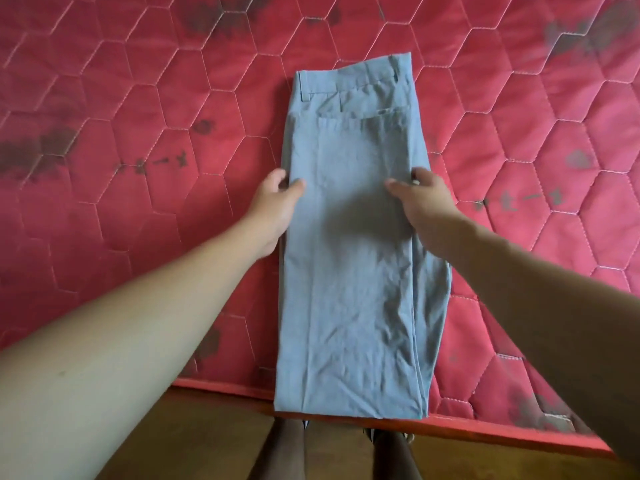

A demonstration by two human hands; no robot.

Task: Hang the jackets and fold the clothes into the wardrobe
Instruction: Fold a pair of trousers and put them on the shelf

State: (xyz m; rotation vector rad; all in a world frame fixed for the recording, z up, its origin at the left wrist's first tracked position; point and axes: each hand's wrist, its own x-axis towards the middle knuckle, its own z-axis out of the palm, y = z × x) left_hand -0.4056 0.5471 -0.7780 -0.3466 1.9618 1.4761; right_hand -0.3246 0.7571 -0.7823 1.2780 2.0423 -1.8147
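A pair of light grey-blue trousers (353, 271) lies folded lengthwise on a red quilted mattress (138, 133), waistband at the far end, leg ends hanging slightly over the near edge. My left hand (277, 206) grips the trousers' left edge near the middle, thumb on top and fingers tucked under the cloth. My right hand (426, 206) grips the right edge at the same height, thumb on top, fingers curled round the folded layers.
The mattress has dark stains in several places and a red piped border (485, 431) along the near side. Below it are a brown wooden floor (194, 438) and my legs and shoes (391, 441).
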